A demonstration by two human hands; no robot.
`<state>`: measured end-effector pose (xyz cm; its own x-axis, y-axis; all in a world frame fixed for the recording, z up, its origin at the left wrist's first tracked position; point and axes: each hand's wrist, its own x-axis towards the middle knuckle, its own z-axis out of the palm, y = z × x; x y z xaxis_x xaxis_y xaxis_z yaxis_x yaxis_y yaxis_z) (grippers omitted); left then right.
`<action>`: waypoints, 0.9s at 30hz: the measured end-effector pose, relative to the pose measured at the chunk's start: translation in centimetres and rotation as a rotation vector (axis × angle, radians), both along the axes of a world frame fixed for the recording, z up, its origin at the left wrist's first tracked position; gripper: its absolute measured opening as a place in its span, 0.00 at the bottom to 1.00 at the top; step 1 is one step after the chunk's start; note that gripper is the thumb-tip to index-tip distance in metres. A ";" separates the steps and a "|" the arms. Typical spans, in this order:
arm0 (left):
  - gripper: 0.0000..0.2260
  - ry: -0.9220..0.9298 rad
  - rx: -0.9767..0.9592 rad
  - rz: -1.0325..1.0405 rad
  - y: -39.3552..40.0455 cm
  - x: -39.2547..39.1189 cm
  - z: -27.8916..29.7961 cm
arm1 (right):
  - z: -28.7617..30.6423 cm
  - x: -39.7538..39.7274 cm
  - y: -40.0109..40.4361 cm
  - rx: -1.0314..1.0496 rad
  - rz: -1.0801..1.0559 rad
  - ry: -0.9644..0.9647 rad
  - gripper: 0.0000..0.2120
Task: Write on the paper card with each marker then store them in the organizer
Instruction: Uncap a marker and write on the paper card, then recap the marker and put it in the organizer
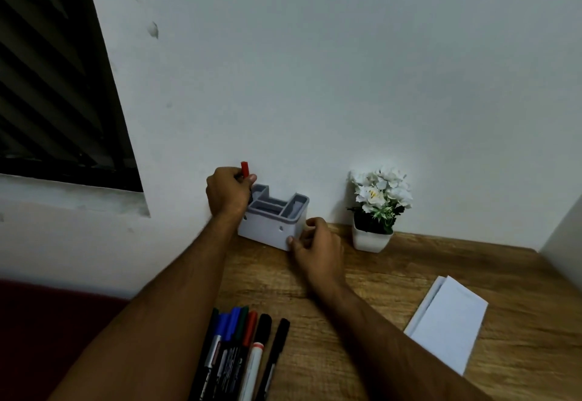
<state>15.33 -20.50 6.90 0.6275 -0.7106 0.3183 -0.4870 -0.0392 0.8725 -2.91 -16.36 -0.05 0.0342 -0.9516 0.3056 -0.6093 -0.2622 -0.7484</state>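
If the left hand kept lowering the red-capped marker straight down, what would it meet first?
Likely the organizer's left rear compartment, directly below the left hand holding the red-capped marker; depth is uncertain.

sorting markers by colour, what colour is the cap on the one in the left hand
Red cap, above the left hand at the organizer; head view.

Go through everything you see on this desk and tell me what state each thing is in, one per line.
Red marker: capped, upright in the left hand, at the organizer's left end.
Organizer: upright; compartments in view look empty.
Right hand: fingers touching the organizer's right corner.
Markers on desk: capped, lying side by side.
Paper cards: stacked, top one blank.
Potted plant: upright.
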 end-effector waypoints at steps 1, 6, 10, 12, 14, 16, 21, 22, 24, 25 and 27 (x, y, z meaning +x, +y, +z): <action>0.14 -0.007 0.031 -0.005 0.0 -0.1 -0.4 | 0.0 0.0 -0.2 0.002 -0.008 0.001 0.24; 0.13 -0.018 0.103 -0.022 0.2 -0.3 -2.2 | -0.2 0.0 -0.9 -0.042 -0.032 0.028 0.18; 0.13 -0.055 0.096 -0.006 0.5 -1.1 -2.6 | -0.2 -0.5 -1.6 -0.027 -0.066 0.042 0.14; 0.15 -0.058 0.095 -0.004 0.6 -1.4 -2.6 | -0.2 -0.7 -1.7 -0.008 -0.077 0.051 0.13; 0.16 -0.051 0.098 -0.004 0.7 -1.7 -2.5 | -0.2 -0.8 -1.6 -0.006 -0.070 0.057 0.12; 0.16 -0.036 0.100 0.004 1.0 -1.8 -2.4 | -0.2 -0.9 -1.3 -0.006 -0.067 0.062 0.12; 0.15 -0.124 0.020 0.078 3.3 -2.4 -1.7 | -0.1 -1.7 0.2 -0.003 -0.050 0.007 0.08; 0.15 -0.160 -0.015 0.083 3.9 -2.5 -1.6 | -0.2 -2.0 0.8 -0.008 -0.038 0.006 0.07; 0.13 -0.231 -0.077 0.054 5.1 -3.0 -1.5 | -0.4 -2.6 1.9 -0.022 -0.013 -0.005 0.06; 0.10 -0.265 -0.081 0.018 5.7 -3.2 -1.5 | -0.6 -2.9 2.5 -0.032 -0.001 -0.016 0.05; 0.06 -0.321 -0.003 -0.083 6.7 -3.7 -1.2 | -0.8 -3.4 3.5 -0.044 0.021 -0.033 0.06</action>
<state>11.60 -13.82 5.72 0.4344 -0.7542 0.4925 -0.7388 0.0144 0.6738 -6.33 -12.81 -0.87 0.0428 -0.9365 0.3480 -0.5785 -0.3072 -0.7556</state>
